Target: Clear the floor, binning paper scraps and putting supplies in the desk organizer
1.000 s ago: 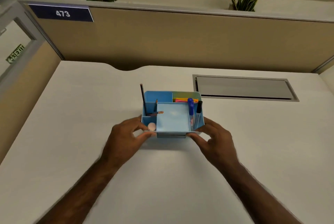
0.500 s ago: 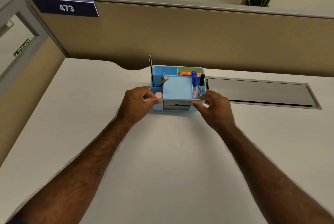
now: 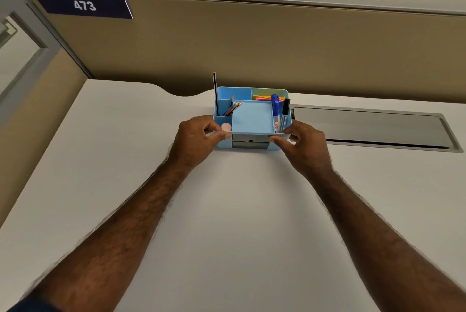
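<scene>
A light-blue plastic desk organizer (image 3: 252, 120) with several compartments sits on a white worktop (image 3: 239, 211), near its far edge and close to a tan partition wall (image 3: 277, 47). Its long axis runs left to right, and its open drawer side faces the person. The left hand (image 3: 199, 139) grips the near left corner, thumb on the front face and fingers curled over the rim. The right hand (image 3: 301, 146) grips the near right corner the same way, so the organizer lies between both grips, just beyond the knuckles. Inside, a blue marker (image 3: 275, 112) and a black marker (image 3: 285, 115) lean in the right compartment, pencils (image 3: 232, 108) stand at the left, and a pink round eraser (image 3: 226, 127) lies at the front left. A grey metal cable hatch (image 3: 365, 126) lies just right of the organizer.
</scene>
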